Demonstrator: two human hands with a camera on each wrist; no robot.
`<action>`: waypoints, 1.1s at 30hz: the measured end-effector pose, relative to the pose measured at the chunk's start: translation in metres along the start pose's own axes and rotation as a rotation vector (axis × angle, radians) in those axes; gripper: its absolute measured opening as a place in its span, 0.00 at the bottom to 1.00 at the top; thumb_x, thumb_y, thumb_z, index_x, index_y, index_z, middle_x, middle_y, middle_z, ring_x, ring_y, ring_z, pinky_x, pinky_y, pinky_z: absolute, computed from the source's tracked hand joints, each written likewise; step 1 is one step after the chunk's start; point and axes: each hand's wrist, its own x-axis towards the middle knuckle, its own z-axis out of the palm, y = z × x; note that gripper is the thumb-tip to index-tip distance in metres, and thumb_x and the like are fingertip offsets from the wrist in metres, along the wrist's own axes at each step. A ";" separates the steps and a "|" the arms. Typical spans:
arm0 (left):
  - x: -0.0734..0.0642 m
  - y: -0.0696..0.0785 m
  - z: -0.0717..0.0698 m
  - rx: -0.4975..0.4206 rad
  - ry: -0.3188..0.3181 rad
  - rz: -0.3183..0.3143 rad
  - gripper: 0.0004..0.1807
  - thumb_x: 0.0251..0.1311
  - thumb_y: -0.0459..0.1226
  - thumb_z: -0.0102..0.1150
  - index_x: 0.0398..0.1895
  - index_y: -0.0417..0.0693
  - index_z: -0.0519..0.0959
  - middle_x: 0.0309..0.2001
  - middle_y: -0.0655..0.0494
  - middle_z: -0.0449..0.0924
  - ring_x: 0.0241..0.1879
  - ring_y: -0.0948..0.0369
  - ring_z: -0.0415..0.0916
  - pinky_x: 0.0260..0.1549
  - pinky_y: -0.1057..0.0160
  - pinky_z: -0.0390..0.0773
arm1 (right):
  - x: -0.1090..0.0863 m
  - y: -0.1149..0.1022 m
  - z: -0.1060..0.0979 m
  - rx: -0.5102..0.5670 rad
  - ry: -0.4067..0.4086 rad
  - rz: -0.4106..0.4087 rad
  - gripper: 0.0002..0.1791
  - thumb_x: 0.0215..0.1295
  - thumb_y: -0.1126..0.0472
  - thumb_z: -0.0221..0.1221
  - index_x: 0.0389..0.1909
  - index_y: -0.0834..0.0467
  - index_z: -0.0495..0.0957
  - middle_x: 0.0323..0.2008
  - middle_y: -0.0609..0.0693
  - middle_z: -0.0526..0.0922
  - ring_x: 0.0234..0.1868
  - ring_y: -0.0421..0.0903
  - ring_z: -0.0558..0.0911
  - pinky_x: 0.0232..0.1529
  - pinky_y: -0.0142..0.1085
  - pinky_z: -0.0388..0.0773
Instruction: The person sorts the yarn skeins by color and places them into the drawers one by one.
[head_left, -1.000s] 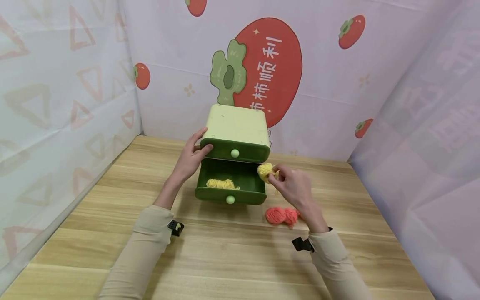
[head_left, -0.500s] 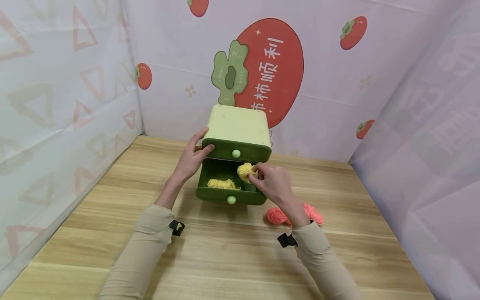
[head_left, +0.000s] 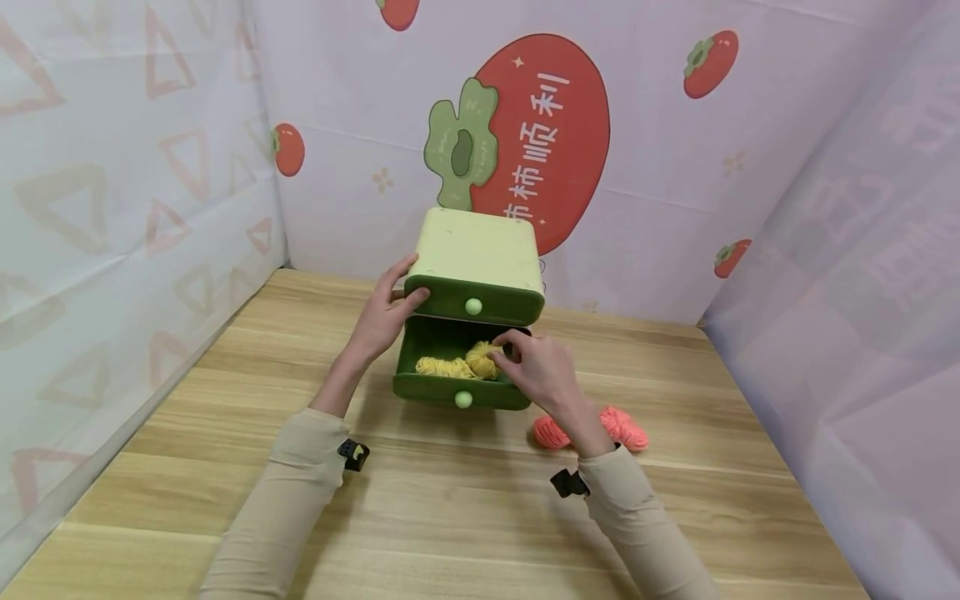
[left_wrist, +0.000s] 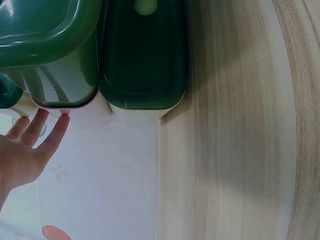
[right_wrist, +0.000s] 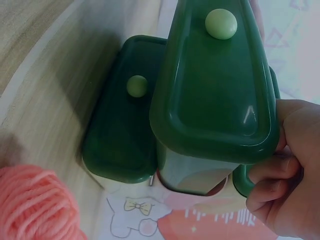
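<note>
In the head view, a small drawer chest (head_left: 476, 250) with a cream top and green fronts stands at the back of the table. Its middle drawer (head_left: 427, 385) is pulled out. One yellow yarn bundle (head_left: 438, 367) lies inside on the left. My right hand (head_left: 543, 371) reaches over the drawer's right end, thumb and index finger pinching the right end of a second yellow yarn bundle (head_left: 482, 360), low in the drawer beside the first. My left hand (head_left: 381, 321) rests against the chest's left side, fingers extended, thumb on the top drawer's front (head_left: 450, 298).
Coral yarn (head_left: 622, 428) lies on the wooden table (head_left: 465, 508) right of the chest, partly hidden by my right forearm. The bottom drawer (right_wrist: 120, 120), with a pale knob, is pushed in. Printed cloth walls (head_left: 337, 192) stand behind and at both sides.
My right hand has carried the second yellow yarn bundle left from beside the chest, over the middle drawer and down into it. The left hand has stayed against the chest.
</note>
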 end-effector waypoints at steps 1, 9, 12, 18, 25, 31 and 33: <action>0.000 0.000 0.000 0.000 -0.001 0.001 0.35 0.73 0.41 0.54 0.79 0.57 0.53 0.77 0.45 0.51 0.67 0.39 0.67 0.59 0.40 0.74 | -0.001 0.000 0.000 0.002 0.006 -0.003 0.08 0.64 0.52 0.67 0.39 0.50 0.86 0.14 0.41 0.72 0.13 0.37 0.63 0.15 0.31 0.54; 0.012 -0.027 0.002 -0.013 0.013 0.008 0.36 0.72 0.46 0.56 0.78 0.69 0.54 0.77 0.49 0.51 0.67 0.41 0.67 0.59 0.39 0.73 | -0.013 0.002 -0.002 0.056 0.097 -0.067 0.08 0.65 0.55 0.66 0.41 0.52 0.86 0.11 0.41 0.69 0.11 0.34 0.58 0.15 0.29 0.50; 0.015 -0.035 0.003 -0.008 0.030 0.019 0.35 0.70 0.51 0.56 0.77 0.76 0.55 0.77 0.53 0.52 0.66 0.43 0.68 0.58 0.41 0.75 | -0.020 -0.002 -0.001 0.067 0.142 -0.151 0.07 0.64 0.57 0.66 0.40 0.54 0.86 0.11 0.40 0.70 0.11 0.32 0.58 0.14 0.27 0.51; 0.014 -0.038 0.003 -0.001 0.046 0.032 0.34 0.68 0.55 0.57 0.75 0.80 0.56 0.76 0.55 0.54 0.66 0.45 0.70 0.57 0.42 0.76 | -0.035 -0.019 0.005 0.041 0.188 -0.326 0.09 0.61 0.56 0.68 0.40 0.52 0.84 0.11 0.38 0.71 0.12 0.28 0.57 0.14 0.23 0.50; 0.012 -0.034 0.003 -0.021 0.035 0.007 0.35 0.70 0.50 0.56 0.77 0.73 0.55 0.76 0.53 0.52 0.67 0.43 0.68 0.58 0.40 0.75 | -0.043 -0.032 0.016 -0.034 0.171 -0.378 0.10 0.60 0.52 0.70 0.40 0.48 0.84 0.13 0.37 0.77 0.11 0.29 0.61 0.13 0.24 0.50; 0.003 -0.010 0.001 -0.019 0.017 -0.003 0.36 0.72 0.45 0.55 0.79 0.62 0.54 0.76 0.46 0.52 0.67 0.41 0.68 0.58 0.40 0.75 | -0.046 -0.036 0.022 -0.046 0.157 -0.425 0.11 0.57 0.52 0.71 0.41 0.46 0.85 0.12 0.35 0.77 0.10 0.29 0.62 0.14 0.24 0.50; 0.001 -0.005 0.001 -0.018 0.014 -0.003 0.36 0.72 0.45 0.55 0.79 0.61 0.54 0.76 0.46 0.53 0.67 0.42 0.68 0.58 0.41 0.75 | -0.047 -0.036 0.025 -0.049 0.142 -0.427 0.12 0.57 0.53 0.72 0.41 0.46 0.85 0.12 0.36 0.77 0.11 0.29 0.60 0.14 0.24 0.50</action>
